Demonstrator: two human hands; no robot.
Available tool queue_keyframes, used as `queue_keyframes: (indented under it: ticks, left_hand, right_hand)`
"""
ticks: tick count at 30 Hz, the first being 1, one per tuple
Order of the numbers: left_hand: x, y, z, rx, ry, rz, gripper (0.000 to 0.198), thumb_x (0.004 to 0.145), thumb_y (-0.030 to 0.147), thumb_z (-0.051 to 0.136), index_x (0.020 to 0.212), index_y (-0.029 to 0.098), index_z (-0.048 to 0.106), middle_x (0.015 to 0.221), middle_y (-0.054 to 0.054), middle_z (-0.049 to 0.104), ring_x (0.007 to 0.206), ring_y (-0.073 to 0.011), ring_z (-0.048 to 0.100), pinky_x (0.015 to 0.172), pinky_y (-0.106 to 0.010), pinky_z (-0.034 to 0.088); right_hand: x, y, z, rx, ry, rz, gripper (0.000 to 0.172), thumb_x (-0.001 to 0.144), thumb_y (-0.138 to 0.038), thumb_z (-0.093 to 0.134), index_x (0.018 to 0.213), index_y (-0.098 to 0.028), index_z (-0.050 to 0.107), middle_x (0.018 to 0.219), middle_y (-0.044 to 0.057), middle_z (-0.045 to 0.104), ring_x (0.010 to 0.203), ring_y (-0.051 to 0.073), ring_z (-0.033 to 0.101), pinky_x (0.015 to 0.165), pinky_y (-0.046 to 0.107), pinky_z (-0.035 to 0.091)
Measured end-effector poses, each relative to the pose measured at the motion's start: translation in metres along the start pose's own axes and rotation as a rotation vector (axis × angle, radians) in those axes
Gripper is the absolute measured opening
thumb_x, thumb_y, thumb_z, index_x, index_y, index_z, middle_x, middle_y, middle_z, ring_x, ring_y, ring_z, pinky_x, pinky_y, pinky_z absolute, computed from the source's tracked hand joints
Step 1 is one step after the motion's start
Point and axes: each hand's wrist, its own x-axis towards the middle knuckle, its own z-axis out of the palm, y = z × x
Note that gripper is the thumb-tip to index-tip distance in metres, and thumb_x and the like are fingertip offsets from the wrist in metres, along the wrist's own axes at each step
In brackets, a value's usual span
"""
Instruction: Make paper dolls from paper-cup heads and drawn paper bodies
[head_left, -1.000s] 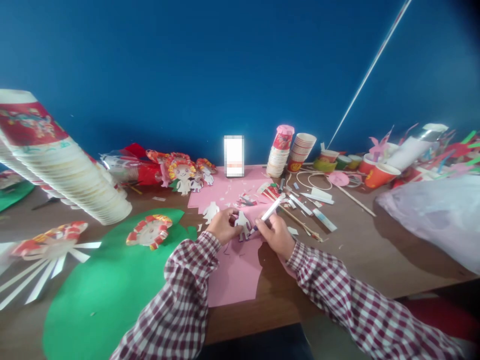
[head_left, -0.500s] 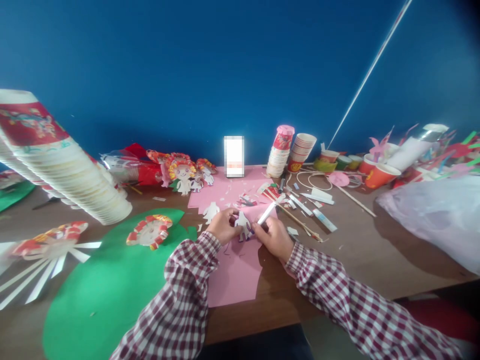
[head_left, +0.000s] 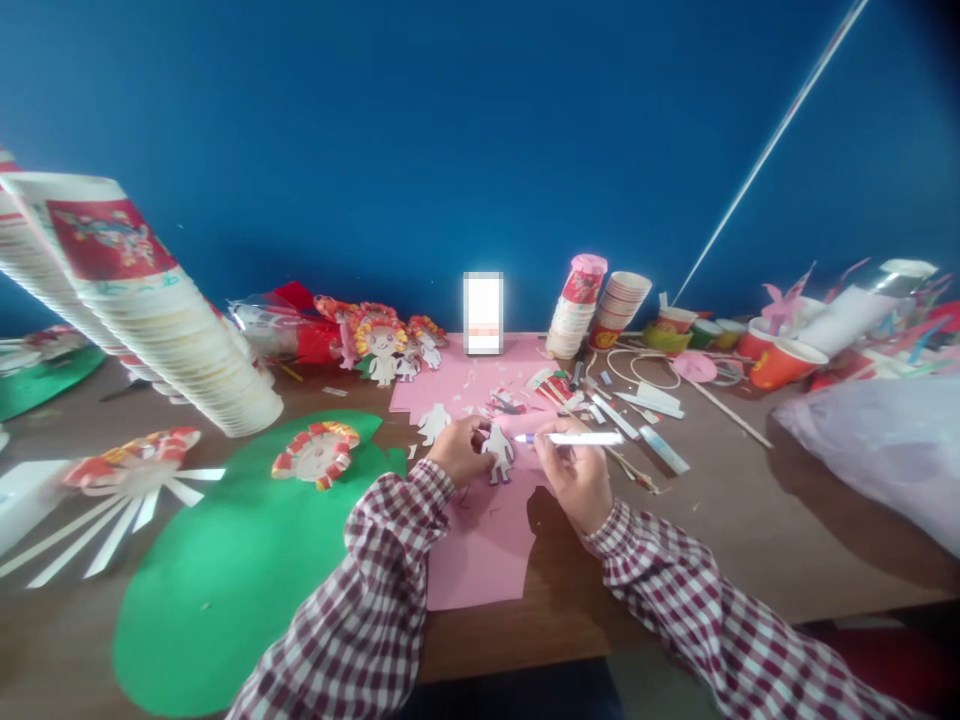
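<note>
My left hand (head_left: 459,452) has its thumb and fingers closed at the left edge of a small white paper figure cutout (head_left: 498,452), which lies on a pink sheet of paper (head_left: 476,570). Between the fingers of my right hand (head_left: 579,485) is a white marker (head_left: 585,438), nearly level. Its purple tip points left and stays just off the figure's right side. Another white paper cutout (head_left: 433,423) lies behind my left hand. A few dark drawn lines show on the pink paper below the figure.
A tall leaning stack of paper cups (head_left: 187,330) stands at left, by a green paper shape (head_left: 225,590) bearing a red-and-white cup flower (head_left: 316,455). Paper scraps (head_left: 510,400), more cups (head_left: 577,305) and sticks lie behind. A pale plastic bag (head_left: 885,450) sits at right.
My right hand has drawn the marker away from the figure and turned it from a steep slant to nearly level. My left hand stays at the cutout. The whole view has shifted slightly.
</note>
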Motion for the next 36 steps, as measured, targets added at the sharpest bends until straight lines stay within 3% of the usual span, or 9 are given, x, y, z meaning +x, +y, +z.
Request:
queue_keyframes:
  ticks: [5, 11, 23, 36]
  left_hand:
    - [-0.0006, 0.0026, -0.0005, 0.006, 0.007, -0.001, 0.043, 0.056, 0.017, 0.068, 0.097, 0.012, 0.061, 0.069, 0.002, 0.053, 0.057, -0.0099, 0.049, 0.055, -0.023, 0.042]
    - [-0.0004, 0.002, -0.0005, -0.01, -0.009, 0.019, 0.041, 0.057, 0.016, 0.068, 0.097, 0.013, 0.061, 0.062, 0.005, 0.051, 0.055, -0.0096, 0.048, 0.052, -0.021, 0.039]
    - [-0.0001, 0.0003, 0.0003, -0.014, -0.014, 0.005, 0.042, 0.058, 0.019, 0.068, 0.098, 0.011, 0.058, 0.065, 0.004, 0.05, 0.055, -0.0087, 0.046, 0.053, -0.021, 0.039]
    - [-0.0015, 0.0032, -0.0005, -0.033, -0.013, 0.002, 0.04, 0.057, 0.019, 0.069, 0.095, 0.013, 0.059, 0.06, 0.006, 0.049, 0.054, -0.0091, 0.046, 0.052, -0.021, 0.039]
  right_hand:
    - [-0.0022, 0.0031, 0.0062, 0.144, -0.089, 0.083, 0.014, 0.089, -0.032, 0.051, 0.083, -0.019, 0.053, 0.07, 0.003, 0.062, 0.061, 0.016, 0.061, 0.054, 0.024, 0.047]
    - [-0.0039, 0.0002, 0.0103, 0.119, -0.246, 0.07, 0.018, 0.086, -0.032, 0.053, 0.078, -0.018, 0.058, 0.063, 0.0, 0.057, 0.053, 0.012, 0.051, 0.05, 0.023, 0.041]
    - [-0.0018, 0.0016, 0.0106, 0.081, -0.345, 0.09, 0.022, 0.086, -0.032, 0.051, 0.073, -0.016, 0.058, 0.062, 0.001, 0.058, 0.057, 0.014, 0.054, 0.055, 0.024, 0.042]
    - [0.0001, -0.0007, 0.0103, 0.023, -0.341, 0.077, 0.022, 0.086, -0.032, 0.052, 0.071, -0.016, 0.058, 0.062, 0.001, 0.06, 0.058, 0.014, 0.056, 0.058, 0.024, 0.042]
